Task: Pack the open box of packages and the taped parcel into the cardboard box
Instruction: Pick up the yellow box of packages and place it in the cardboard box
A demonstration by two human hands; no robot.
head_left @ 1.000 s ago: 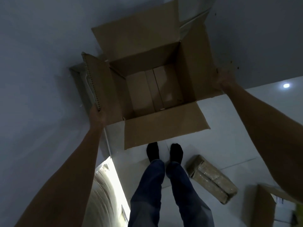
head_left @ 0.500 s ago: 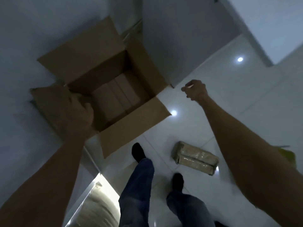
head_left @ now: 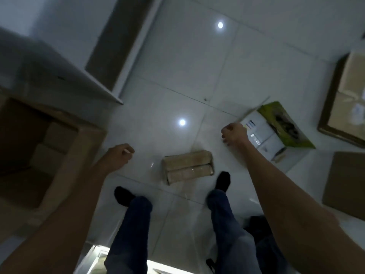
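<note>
The big cardboard box (head_left: 85,151) stands open at the far left on the white tiled floor, with brown packages lying in its bottom. The taped parcel (head_left: 187,166) lies on the floor between my feet and a little ahead. The open box of packages (head_left: 276,127), green and white, sits on the floor to the right. My right hand (head_left: 235,135) hovers just left of that box, fingers curled and holding nothing. My left hand (head_left: 118,157) hangs loosely curled between the big box and the parcel, touching neither.
A flat brown carton (head_left: 345,95) lies at the far right, with another cardboard piece (head_left: 347,182) below it. A white wall corner and a door frame (head_left: 118,56) rise at the upper left. My legs and dark socks fill the bottom centre.
My view has swung right, away from the big box. Both hands let go of its flaps. My right hand has reached toward the green and white box.
</note>
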